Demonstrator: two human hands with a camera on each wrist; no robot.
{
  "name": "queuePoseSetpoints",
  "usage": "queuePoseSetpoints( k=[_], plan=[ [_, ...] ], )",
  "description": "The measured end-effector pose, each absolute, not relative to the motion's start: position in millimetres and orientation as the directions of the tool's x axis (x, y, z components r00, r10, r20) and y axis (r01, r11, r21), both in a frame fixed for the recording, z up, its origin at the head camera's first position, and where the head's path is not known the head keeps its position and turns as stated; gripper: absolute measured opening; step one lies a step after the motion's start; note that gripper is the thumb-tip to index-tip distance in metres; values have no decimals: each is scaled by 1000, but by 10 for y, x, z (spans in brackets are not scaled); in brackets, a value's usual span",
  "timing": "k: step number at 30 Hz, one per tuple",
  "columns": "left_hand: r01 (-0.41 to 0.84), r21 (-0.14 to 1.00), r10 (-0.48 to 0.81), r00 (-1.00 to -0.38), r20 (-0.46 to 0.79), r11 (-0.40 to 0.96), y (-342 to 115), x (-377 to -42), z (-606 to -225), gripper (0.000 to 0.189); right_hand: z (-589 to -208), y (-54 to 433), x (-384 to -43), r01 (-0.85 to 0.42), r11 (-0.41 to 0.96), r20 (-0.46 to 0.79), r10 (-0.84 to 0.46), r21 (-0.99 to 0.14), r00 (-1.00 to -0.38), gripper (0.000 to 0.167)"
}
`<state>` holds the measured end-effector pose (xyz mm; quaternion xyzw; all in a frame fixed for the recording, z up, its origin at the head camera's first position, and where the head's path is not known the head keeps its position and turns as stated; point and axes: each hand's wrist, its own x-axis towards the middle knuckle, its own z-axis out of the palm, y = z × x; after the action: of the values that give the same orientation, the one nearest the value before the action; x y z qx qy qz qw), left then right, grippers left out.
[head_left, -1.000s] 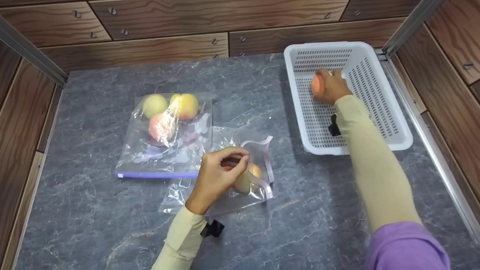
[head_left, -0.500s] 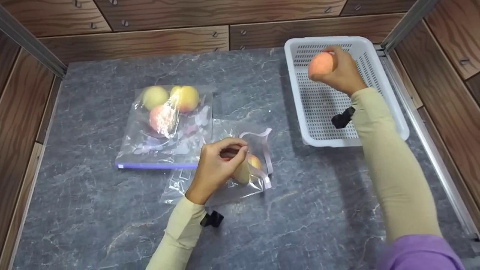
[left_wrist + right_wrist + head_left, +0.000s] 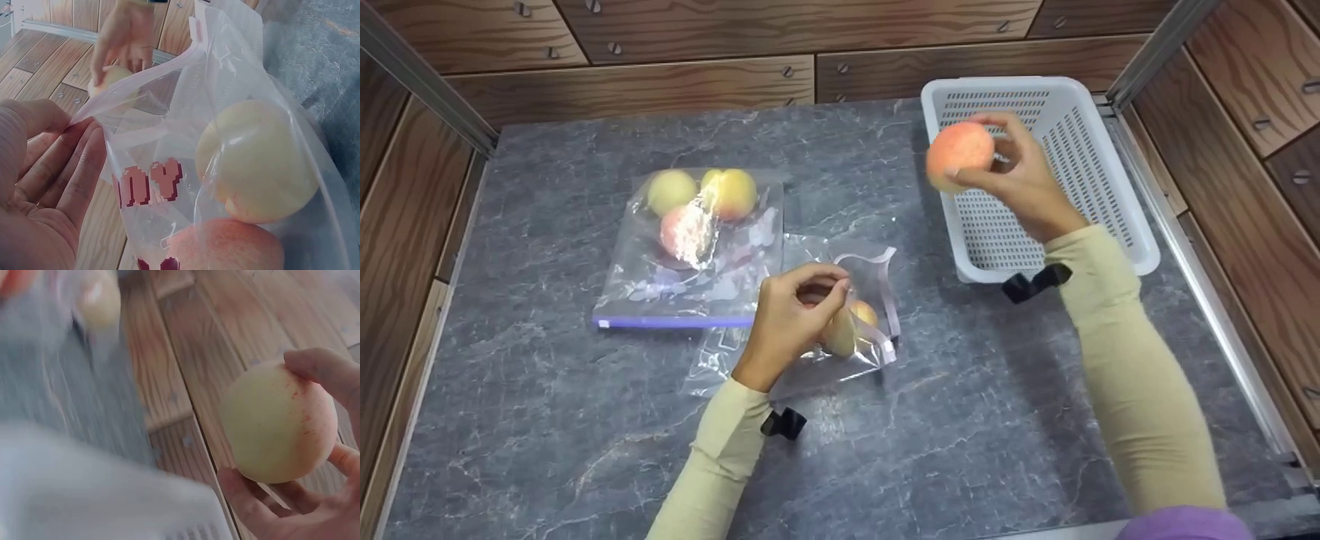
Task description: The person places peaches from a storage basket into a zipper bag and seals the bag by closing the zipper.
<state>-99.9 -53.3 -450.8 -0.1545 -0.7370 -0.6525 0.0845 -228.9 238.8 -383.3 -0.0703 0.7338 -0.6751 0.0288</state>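
Observation:
My right hand (image 3: 1024,176) grips a peach (image 3: 960,154) over the left rim of the white basket (image 3: 1144,255). In the right wrist view this peach (image 3: 275,422) is pale yellow with a red blush, thumb and fingertips around it. My left hand (image 3: 791,319) pinches the zip edge of a clear bag (image 3: 163,129) between thumb and fingers, and its mouth stands apart. Inside that bag, the left wrist view shows a pale peach (image 3: 256,163) and a redder peach (image 3: 228,247). The bag bears red printed letters.
Left of it lies a second clear zip bag (image 3: 645,292) with a purple zip, holding a yellow-green peach (image 3: 672,193), a yellow peach (image 3: 729,193) and a pink one (image 3: 684,231). Wood-patterned panels (image 3: 697,30) and metal rails (image 3: 1207,300) border the grey marbled table (image 3: 585,442).
My right hand has lifted the peach out of the basket and carried it left to the basket's rim. My left hand keeps pinching the bag's edge in the same place.

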Motion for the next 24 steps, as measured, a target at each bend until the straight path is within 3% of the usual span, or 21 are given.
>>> queuePoseSetpoints(
  k=[11,18,24],
  plan=[
    [348,933,77,-937,342,91,-512,-995,-4515,8,-4180,2052,-1652,152,-283,-12,-443,-947,-897,63],
    [353,933,64,-935,349,69,-508,-1009,-4520,7,-4417,1941,-1430,152,-217,-2,-567,-964,-824,72],
    [356,931,72,-934,351,80,-505,-998,-4521,7,-4540,1893,-1386,121,-180,-2,-552,-976,-834,72]
  ],
)
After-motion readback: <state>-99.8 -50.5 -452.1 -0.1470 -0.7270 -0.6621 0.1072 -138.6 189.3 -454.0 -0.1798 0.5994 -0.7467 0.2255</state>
